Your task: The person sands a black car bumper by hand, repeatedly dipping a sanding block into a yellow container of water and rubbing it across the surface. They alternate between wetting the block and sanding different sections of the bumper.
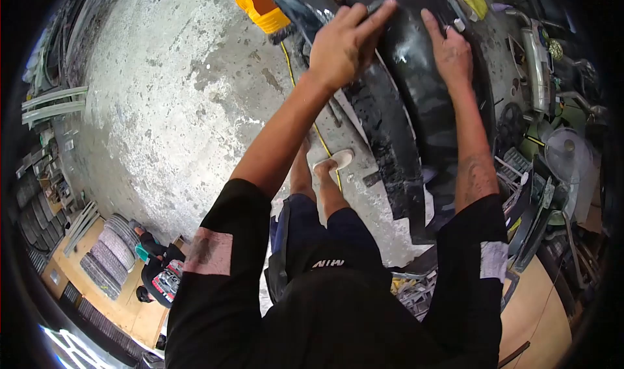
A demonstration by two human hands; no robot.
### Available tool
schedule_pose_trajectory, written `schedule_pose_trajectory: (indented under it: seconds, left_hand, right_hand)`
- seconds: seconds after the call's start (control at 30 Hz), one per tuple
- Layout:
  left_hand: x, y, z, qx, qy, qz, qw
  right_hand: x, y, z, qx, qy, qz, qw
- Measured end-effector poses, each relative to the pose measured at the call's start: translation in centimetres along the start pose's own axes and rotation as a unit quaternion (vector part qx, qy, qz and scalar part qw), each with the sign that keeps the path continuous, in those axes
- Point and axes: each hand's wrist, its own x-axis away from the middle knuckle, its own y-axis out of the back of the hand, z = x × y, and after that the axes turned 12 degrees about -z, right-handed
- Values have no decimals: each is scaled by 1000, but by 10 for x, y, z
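A long, glossy black car bumper (413, 63) stands in front of me, its surface curved and scuffed, with a rough, worn dark strip along its left side. My left hand (344, 47) is on the left part of the bumper, one finger stretched across it and the others bent at its edge. On the right side, my right hand (452, 56) grips the bumper with one digit extended over the glossy face and the rest curled. The undersides of both hands are hidden. A small white spot (459, 25) shows beside the right fingers.
A yellow crate (260, 8) stands beyond my left hand, and a yellow cord (316, 132) runs over the concrete floor (175, 102). To the right are a fan (564, 149), a metal exhaust part (538, 70) and scrap parts. A person (162, 268) is near tires (107, 262) at lower left.
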Motion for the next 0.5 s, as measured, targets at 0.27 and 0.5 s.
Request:
schedule_pose_trajectory:
  seconds: [0.27, 0.5]
  left_hand:
    - [150, 76, 26, -74, 173, 38, 981]
    - [32, 20, 16, 4, -11, 8, 1000]
  right_hand:
    - [4, 4, 8, -18, -26, -1, 1000]
    - [7, 7, 14, -2, -32, -6, 999]
